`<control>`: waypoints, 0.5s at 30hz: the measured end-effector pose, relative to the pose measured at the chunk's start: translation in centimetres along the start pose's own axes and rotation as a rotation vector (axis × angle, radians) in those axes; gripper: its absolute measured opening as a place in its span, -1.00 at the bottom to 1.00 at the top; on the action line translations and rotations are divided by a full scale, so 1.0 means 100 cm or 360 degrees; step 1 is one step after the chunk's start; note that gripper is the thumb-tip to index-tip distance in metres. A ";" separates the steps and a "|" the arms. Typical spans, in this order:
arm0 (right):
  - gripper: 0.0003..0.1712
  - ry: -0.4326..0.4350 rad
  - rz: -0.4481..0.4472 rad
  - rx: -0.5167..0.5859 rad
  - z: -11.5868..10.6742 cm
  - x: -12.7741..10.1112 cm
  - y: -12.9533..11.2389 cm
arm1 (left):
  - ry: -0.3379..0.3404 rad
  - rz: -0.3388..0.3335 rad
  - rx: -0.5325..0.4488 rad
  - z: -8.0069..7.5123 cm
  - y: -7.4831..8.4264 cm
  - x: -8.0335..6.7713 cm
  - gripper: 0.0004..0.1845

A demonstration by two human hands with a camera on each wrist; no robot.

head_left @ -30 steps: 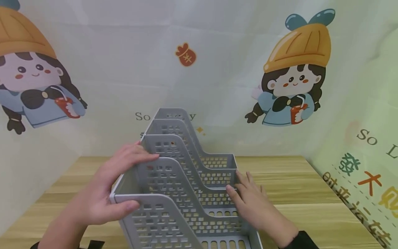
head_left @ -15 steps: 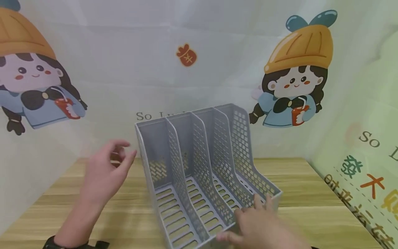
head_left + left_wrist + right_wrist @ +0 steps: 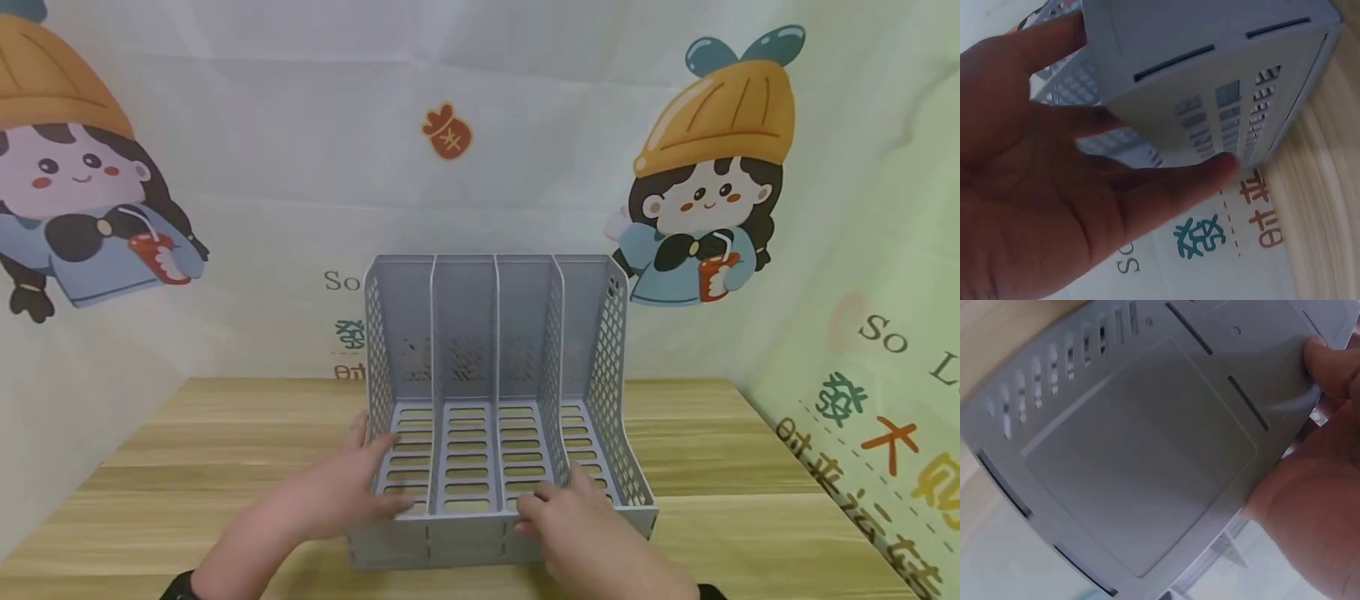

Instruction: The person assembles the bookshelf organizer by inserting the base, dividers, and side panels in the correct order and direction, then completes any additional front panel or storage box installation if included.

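Observation:
A grey plastic file holder [image 3: 457,542] stands upright on the table, its slots facing me and its tall back toward the wall. Dividers with small holes split it into several slots, and the slotted floor shows in each. At its front left corner is my left hand [image 3: 337,492], fingers spread along the side and front. In the left wrist view those fingers [image 3: 1172,194] stretch beside the perforated side wall. My right hand [image 3: 592,533] holds the front wall right of centre, fingers over the rim. The right wrist view shows its thumb [image 3: 1329,359] against the outer face.
The wood-grain table [image 3: 187,475] reaches back to a pale printed cloth [image 3: 525,183] with cartoon figures. A second cloth panel [image 3: 862,358] with lettering borders the table on the right.
The file holder has swung round from sideways to facing me. My left hand left its upper rim and came down to the front left corner; my right hand stayed on the low front wall.

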State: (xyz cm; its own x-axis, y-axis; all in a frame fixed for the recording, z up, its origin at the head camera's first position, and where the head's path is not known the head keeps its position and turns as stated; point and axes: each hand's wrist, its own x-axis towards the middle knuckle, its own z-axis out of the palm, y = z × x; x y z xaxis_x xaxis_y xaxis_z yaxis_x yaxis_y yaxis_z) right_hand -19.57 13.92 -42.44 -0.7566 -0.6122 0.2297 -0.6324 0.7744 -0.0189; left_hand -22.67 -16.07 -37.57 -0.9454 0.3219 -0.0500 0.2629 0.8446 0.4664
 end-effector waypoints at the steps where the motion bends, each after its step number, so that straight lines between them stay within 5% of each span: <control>1: -0.79 0.0028 -0.0005 -0.0003 0.002 -0.001 0.003 | -0.0032 -0.0026 -0.0008 0.004 0.000 -0.001 -0.02; 9: -0.75 0.0086 0.0127 0.0099 0.006 0.002 0.010 | -0.0029 0.0016 -0.0014 0.022 -0.003 0.012 -0.10; 12: -0.65 0.0034 0.0402 0.0294 -0.002 0.005 0.016 | 0.0050 0.0008 0.0049 0.031 -0.003 0.018 -0.16; 15: -0.43 0.0056 0.0796 0.0440 -0.009 0.005 0.025 | 0.0267 -0.0067 0.0320 0.049 0.004 0.016 -0.18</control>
